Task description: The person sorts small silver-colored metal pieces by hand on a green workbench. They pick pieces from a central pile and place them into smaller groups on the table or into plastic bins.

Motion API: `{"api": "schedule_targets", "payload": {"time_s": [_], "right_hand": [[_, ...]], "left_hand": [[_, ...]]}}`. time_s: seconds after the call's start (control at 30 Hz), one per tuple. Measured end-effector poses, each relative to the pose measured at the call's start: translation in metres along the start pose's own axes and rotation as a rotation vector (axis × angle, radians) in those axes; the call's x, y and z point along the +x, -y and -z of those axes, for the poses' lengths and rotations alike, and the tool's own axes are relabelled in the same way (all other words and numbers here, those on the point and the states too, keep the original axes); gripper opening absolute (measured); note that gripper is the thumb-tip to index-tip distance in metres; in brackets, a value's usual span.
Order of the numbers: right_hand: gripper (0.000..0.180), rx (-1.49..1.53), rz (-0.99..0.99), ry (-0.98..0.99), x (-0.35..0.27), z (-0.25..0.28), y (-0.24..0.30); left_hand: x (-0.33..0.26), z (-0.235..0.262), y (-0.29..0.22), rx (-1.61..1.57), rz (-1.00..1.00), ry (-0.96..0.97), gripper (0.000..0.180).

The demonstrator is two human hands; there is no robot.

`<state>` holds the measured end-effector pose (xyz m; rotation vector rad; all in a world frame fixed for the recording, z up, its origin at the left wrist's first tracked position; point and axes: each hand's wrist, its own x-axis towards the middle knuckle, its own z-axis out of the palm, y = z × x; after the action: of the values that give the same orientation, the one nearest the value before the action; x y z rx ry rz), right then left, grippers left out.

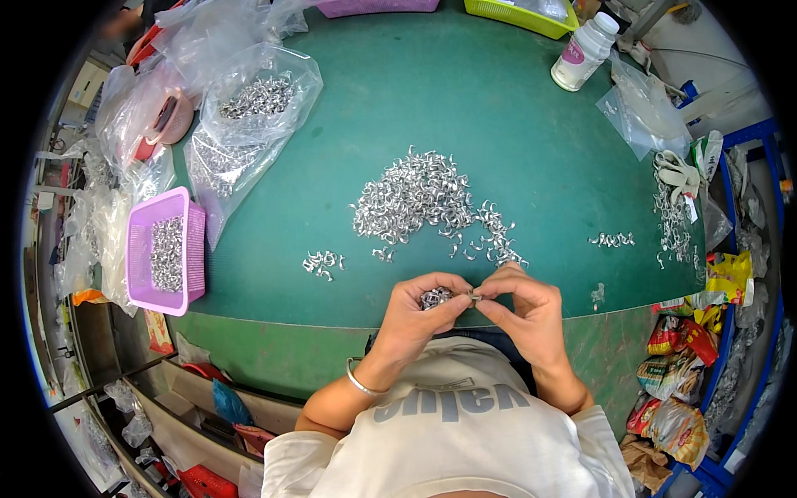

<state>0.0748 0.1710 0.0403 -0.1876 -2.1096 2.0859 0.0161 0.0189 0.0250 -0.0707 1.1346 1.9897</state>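
Observation:
At the table's near edge, my left hand (408,314) is closed around a clump of small curved silver metal pieces (434,298). Its thumb and forefinger meet the fingertips of my right hand (531,311) at one small metal piece (473,297), which both hands pinch. The exact shape of that piece is partly hidden by the fingers. Beyond my hands lies a large pile of the same hook-like metal pieces (411,195), with a strand of them trailing toward my right hand. A smaller group of metal pieces (322,264) lies to the left.
On the green table (531,133), a purple basket (198,249) of metal pieces stands left, beside a clear plastic bag (282,124) holding more. A white bottle (585,51) stands far right. More pieces (674,216) lie near the right edge, below a blue shelf frame (772,178).

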Motion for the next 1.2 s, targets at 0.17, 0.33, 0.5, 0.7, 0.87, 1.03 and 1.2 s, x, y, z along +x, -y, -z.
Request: {"api": "schedule_targets", "payload": {"time_s": [0.17, 0.33, 0.5, 0.7, 0.87, 1.03, 1.2], "right_hand": [[0.016, -0.092, 0.053, -0.017, 0.0, -0.001, 0.004], [0.015, -0.12, 0.061, -0.012, 0.001, -0.001, 0.002], [0.016, -0.468, 0.046, -0.173, 0.019, 0.015, -0.024], [0.019, -0.923, 0.267, -0.17, 0.03, 0.016, -0.051], [0.018, -1.051, 0.311, -0.104, 0.035, 0.007, -0.067], [0.009, -0.42, 0.081, -0.104, 0.026, 0.01, -0.059], [0.008, 0.616, -0.252, 0.06, 0.004, -0.005, -0.048]], "left_hand": [[-0.001, -0.001, 0.0, 0.081, -0.066, -0.024, 0.01], [-0.002, -0.001, 0.002, 0.188, -0.146, -0.067, 0.011], [-0.001, 0.025, 0.005, 0.401, -0.217, -0.291, 0.01], [-0.008, 0.099, 0.003, 0.91, -0.509, -0.745, 0.008], [-0.015, 0.108, -0.004, 1.057, -0.529, -0.894, 0.013], [-0.014, 0.082, -0.004, 0.706, -0.453, -0.647, 0.015], [-0.005, 0.032, 0.004, 0.075, 0.045, -0.094, 0.019]]}}
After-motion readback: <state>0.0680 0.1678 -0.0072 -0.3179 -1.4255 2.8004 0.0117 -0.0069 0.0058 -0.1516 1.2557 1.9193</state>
